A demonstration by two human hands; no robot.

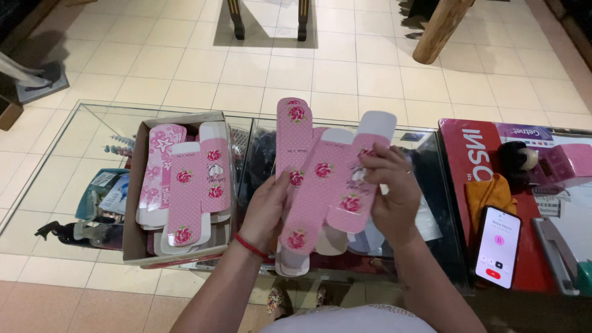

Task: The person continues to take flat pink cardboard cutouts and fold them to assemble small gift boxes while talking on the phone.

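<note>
Both the left hand (266,209) and right hand (390,188) clasp a flat pink rose-printed carton blank (320,185) above the glass counter (80,123), between a cardboard box (132,203) of blanks and a smartphone (498,246).

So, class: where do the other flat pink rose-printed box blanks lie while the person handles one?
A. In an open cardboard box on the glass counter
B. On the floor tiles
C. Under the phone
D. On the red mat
A: the stack of pink blanks sits inside the open cardboard box, to the left of the left hand.
</note>
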